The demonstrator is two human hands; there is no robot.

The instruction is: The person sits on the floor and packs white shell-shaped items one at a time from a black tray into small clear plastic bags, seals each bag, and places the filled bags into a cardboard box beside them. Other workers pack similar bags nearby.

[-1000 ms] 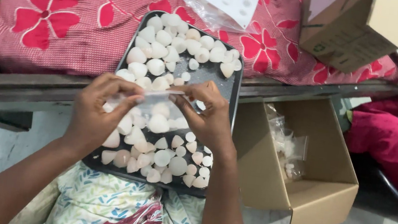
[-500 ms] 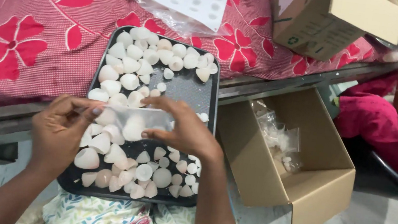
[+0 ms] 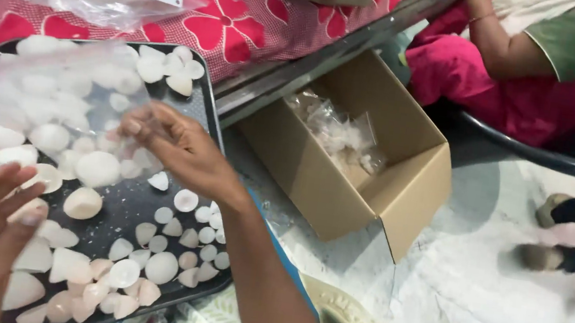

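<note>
Head view blurs the clear bag (image 3: 55,85) pinched by the right hand (image 3: 176,144).

One dark tray (image 3: 207,111) holds several dozen white shells (image 3: 98,169); beside the tray, one open cardboard box (image 3: 401,190), two hands (image 3: 176,142) above it.

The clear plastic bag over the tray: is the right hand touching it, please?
Touching: the head view shows the right hand pinching the clear plastic bag's edge between its fingertips.
</note>
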